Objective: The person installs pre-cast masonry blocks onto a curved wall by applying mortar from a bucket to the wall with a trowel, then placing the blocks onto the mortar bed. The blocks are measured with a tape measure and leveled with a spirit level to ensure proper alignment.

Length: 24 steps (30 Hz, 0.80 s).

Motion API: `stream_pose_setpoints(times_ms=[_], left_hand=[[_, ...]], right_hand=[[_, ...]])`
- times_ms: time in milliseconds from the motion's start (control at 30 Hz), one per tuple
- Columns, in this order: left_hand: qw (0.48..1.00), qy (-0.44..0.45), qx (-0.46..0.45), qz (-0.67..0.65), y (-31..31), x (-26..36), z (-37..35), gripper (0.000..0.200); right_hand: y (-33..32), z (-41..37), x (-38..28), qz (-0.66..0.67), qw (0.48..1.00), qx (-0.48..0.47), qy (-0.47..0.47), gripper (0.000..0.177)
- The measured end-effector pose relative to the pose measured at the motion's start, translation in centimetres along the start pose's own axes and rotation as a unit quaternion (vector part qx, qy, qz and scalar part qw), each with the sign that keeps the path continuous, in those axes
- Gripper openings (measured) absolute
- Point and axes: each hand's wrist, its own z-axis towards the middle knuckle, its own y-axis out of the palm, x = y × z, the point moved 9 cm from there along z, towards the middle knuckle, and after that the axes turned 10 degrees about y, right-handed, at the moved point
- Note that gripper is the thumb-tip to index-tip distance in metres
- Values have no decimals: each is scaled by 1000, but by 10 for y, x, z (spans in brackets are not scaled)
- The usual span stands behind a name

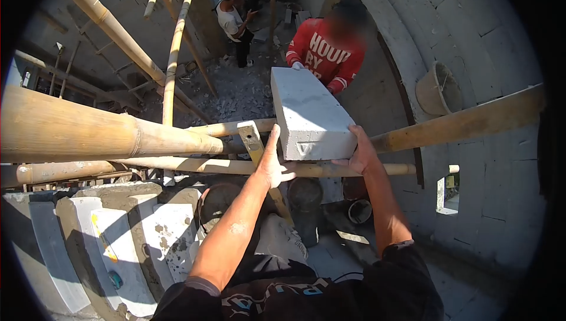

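Pressure is put on the near end of the pale grey rectangular concrete block (309, 108) from both sides, the left hand (274, 166) spread flat against one lower corner and the right hand (361, 154) wrapped round the other, while its far end is held up above the yellow-brown bamboo scaffold poles (177, 138) by a co-worker (328, 38) in a red sweatshirt (328, 58) below. Were that far end released early, the block could be tipped out of that pinch and dropped onto the person beneath. "HOOD BY" is read on the sweatshirt; the rest is hidden.
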Motion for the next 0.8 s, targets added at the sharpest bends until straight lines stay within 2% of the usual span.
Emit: stream_pose_setpoints(times_ms=[67, 100, 200, 233, 333, 500, 533, 600, 667, 733, 767, 800], left_hand=[[989, 42, -117, -85, 31, 12, 43, 108], [982, -23, -144, -116, 43, 7, 38, 84], [989, -9, -140, -56, 32, 5, 47, 73], [992, -16, -112, -60, 23, 3, 52, 61], [985, 4, -153, -81, 38, 12, 40, 58], [990, -19, -117, -76, 63, 7, -3, 54], [991, 1, -115, -72, 63, 4, -13, 53], [994, 57, -87, -45, 62, 4, -42, 59], [992, 75, -90, -46, 63, 2, -79, 74], [992, 107, -55, -26, 41, -24, -82, 80], [990, 106, -89, -11, 42, -21, -89, 87], [991, 103, -83, 5, 35, -22, -88, 87]], right_hand=[[-4, -14, 8, -31, 999, -27, -2, 84], [-6, -17, 10, -31, 999, -14, -5, 85], [0, -25, 14, -30, 999, 1, -11, 85], [3, -27, 13, -31, 999, -5, -10, 85], [-2, -35, 9, -30, 1000, -2, -8, 84], [-17, -72, 10, -39, 999, -10, -16, 82], [-18, -84, 13, -42, 999, -23, -15, 82], [-17, -109, 26, -34, 999, -41, -12, 83], [-18, -137, 47, -15, 999, -48, -9, 84], [-26, -144, 79, 28, 998, -63, -3, 85], [-28, -142, 91, 49, 996, -73, -4, 85], [-29, -143, 100, 61, 995, -81, 4, 83]])
